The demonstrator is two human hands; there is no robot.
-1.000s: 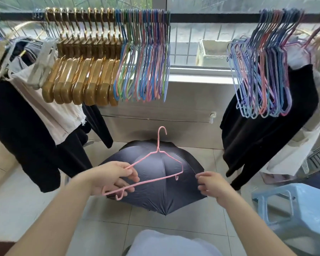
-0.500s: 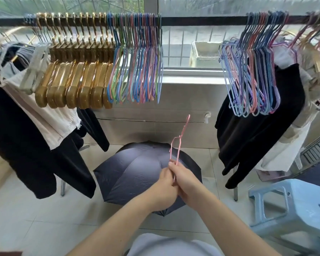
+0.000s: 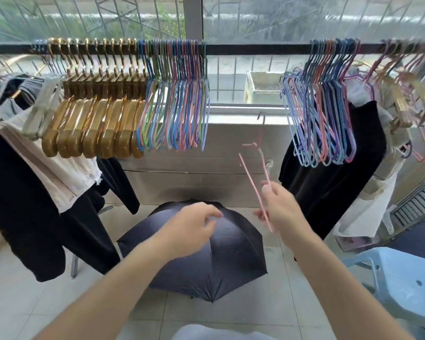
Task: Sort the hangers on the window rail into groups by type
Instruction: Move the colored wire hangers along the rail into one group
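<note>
A thin pink wire hanger (image 3: 255, 177) with a smooth coating is pinched in the right hand (image 3: 279, 208), seen nearly edge-on so its two long arms run close together up to a small curled hook; motion blur makes its exact outline hard to read. It sits in the open gap below the black window rail (image 3: 255, 49), between two packed groups and touching neither. The left hand (image 3: 194, 225) hovers just to the left of it over the umbrella, fingers loosely curled and holding nothing, apart from the hanger.

On the rail to the left hang chunky gold hangers (image 3: 93, 123), glossy and broad-shouldered with metal hooks, pressed side by side. Right beside them is a dense bunch of slim coated wire hangers (image 3: 174, 104) in blue, pink, green and purple. Further right, well apart, a second bunch of similar wire hangers (image 3: 322, 114) hangs in front of a black garment (image 3: 336, 182).

An opened dark umbrella (image 3: 206, 261) with a matte fabric canopy rests on the pale tiled floor (image 3: 30, 303). A light blue plastic stool (image 3: 402, 285) stands at the lower right.
</note>
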